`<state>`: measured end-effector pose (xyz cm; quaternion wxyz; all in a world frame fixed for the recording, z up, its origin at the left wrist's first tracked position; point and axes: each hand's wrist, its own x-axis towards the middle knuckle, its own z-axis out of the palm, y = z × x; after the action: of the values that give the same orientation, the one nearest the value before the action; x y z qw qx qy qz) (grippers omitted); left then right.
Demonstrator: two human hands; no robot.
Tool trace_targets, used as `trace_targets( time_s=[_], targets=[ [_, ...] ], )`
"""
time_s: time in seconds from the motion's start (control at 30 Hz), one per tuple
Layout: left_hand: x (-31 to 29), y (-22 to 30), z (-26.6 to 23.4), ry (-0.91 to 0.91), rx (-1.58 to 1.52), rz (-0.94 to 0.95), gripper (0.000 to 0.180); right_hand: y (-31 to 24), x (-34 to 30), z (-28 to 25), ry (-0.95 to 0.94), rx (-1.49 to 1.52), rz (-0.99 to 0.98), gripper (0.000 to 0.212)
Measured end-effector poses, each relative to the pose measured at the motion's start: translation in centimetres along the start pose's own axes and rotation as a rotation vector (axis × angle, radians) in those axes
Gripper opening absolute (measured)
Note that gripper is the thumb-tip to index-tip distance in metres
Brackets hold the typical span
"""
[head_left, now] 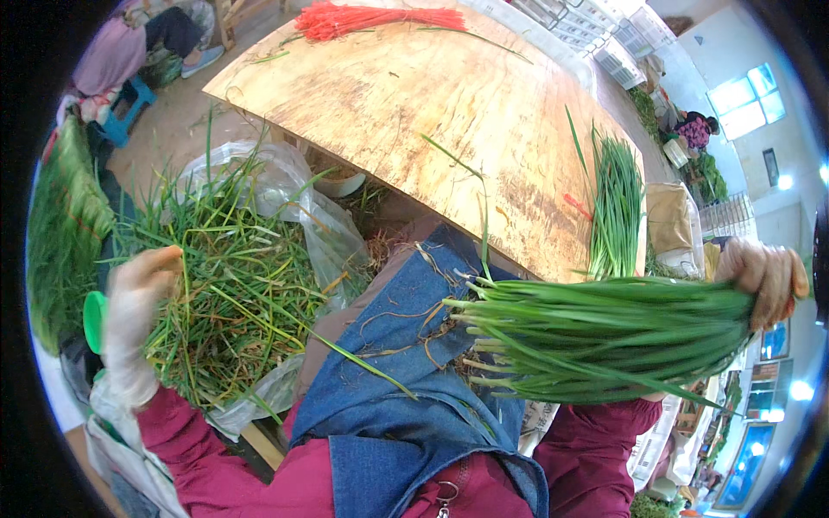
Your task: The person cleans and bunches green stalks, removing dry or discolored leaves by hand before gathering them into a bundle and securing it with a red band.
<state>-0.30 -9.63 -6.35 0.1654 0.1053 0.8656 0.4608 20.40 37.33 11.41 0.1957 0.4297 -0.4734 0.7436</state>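
Note:
My right hand (760,274), in a thin pale glove, is closed around the leafy end of a thick bunch of garlic chives (604,332). The bunch lies level above my lap, with its pale cut ends toward the middle. On the left, my gloved left hand (142,315) is beside a heap of chive trimmings (233,276), green and yellowed. Motion blurs its fingers, so whether it holds anything is unclear. A smaller bunch of chives (615,211) rests on the table's right edge, near a bit of red tie.
The plywood table (414,112) stands ahead, with a bundle of red ties (371,19) at its far edge. Clear plastic sheeting (332,233) surrounds the trimmings. Scraps lie on my denim apron (371,345). More greens (69,233) and a blue stool (129,110) are at left.

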Motion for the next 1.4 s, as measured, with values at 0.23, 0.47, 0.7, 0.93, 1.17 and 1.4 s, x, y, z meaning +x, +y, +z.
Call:
trace_targets(
  time_s=[0.23, 0.47, 0.7, 0.93, 1.17, 1.4],
  targets=[
    [1.6, 10.3, 12.9, -0.238, -0.163, 1.025, 0.027, 0.9, 1.6, 6.6, 0.193, 0.099, -0.128, 0.015],
    [1.0, 17.3, 21.4, -1.542, -0.893, 0.823, 0.064, 1.2, 3.4, 7.0, 0.274, 0.068, -0.156, 0.015],
    [0.0, 3.6, 20.9, -1.657, -1.509, 0.105, 0.065, 6.5, 2.5, -1.0, 0.571, -0.253, 0.125, 0.011],
    [-0.8, 3.0, 15.4, -0.918, -1.228, -0.296, 0.038, 11.7, -5.6, -10.6, 1.008, -0.458, 0.333, 0.022],
    [-0.4, 2.5, 9.4, -0.273, -0.789, 0.395, 0.013, 10.9, -8.8, -12.6, 0.927, -1.163, 0.571, 0.032],
    [0.7, -1.6, 5.4, 0.399, 1.086, 0.361, 0.026, 11.4, -6.9, -13.5, 0.847, -1.595, 0.692, 0.026]
  ],
)
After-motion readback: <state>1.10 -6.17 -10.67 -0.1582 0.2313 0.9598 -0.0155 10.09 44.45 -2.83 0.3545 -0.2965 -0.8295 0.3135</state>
